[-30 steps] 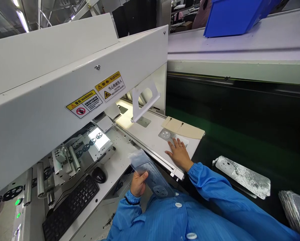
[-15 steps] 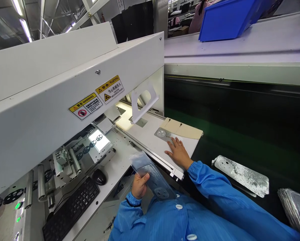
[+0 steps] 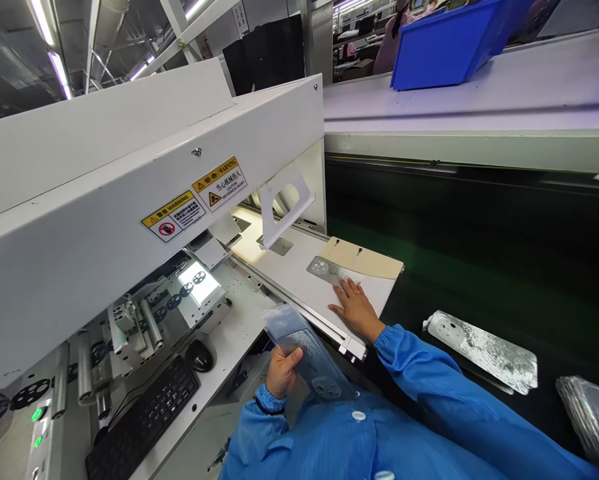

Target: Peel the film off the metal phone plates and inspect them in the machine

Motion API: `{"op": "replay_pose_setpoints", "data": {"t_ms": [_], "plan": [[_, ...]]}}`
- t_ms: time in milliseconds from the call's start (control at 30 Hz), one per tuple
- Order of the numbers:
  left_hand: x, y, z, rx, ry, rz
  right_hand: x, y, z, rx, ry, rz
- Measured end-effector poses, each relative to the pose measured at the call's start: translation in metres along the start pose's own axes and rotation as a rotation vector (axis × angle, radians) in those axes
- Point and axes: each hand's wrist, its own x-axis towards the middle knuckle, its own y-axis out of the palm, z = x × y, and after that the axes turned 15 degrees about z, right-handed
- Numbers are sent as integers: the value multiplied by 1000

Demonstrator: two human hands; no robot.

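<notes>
My left hand [image 3: 281, 371] is closed around a stack of bagged phone cases [image 3: 307, 350], held close to my blue-sleeved body. My right hand [image 3: 355, 308] lies flat with fingers spread on the white feed plate [image 3: 299, 270] of the machine. Its fingertips touch one bagged phone case [image 3: 331, 270] that lies on the plate, camera holes pointing into the machine. A tan card [image 3: 364, 259] lies just beyond that case.
A big white machine housing [image 3: 129, 180] with warning stickers overhangs the left. Below it are rollers, a black keyboard [image 3: 142, 420] and a mouse [image 3: 198, 357]. A dark conveyor belt [image 3: 479, 260] runs on the right, carrying a silvery bagged case [image 3: 482, 350]. A blue bin [image 3: 444, 43] stands far back.
The bagged case under my right hand has slid a little further toward the machine. My left hand keeps its stack; the view has shifted slightly.
</notes>
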Motion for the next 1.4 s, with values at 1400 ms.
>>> {"op": "replay_pose_setpoints", "data": {"t_ms": [1400], "plan": [[85,168,186,626,-162,864,-246,-47,-100,-145,-132,-313]]}}
